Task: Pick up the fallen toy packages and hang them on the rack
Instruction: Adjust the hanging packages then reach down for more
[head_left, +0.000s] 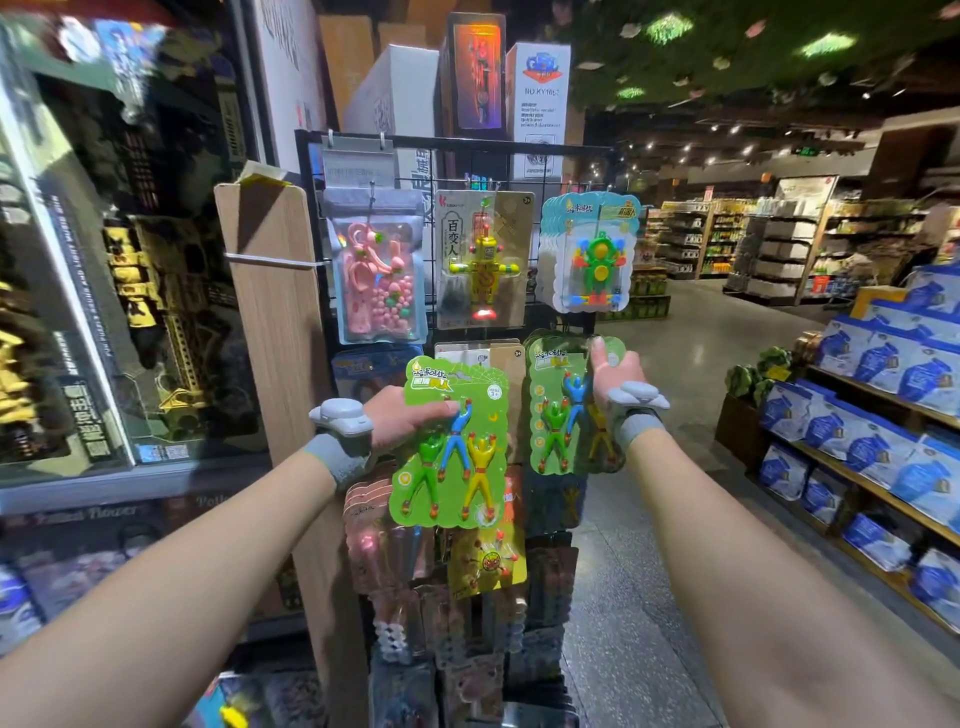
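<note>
My left hand grips a green toy package with green, blue and yellow climbing figures, held upright in front of the black wire rack. To its right, a bunch of matching green packages hangs on the rack's second row. My right hand holds the top right edge of that bunch, fingers up near its hang hole. Both wrists wear grey bands with trackers.
The rack's top row carries a pink toy bag, a yellow robot card and a blue-edged robot card. More packages hang lower down. A wooden panel stands left of the rack. Shelves with blue bags line the aisle at right.
</note>
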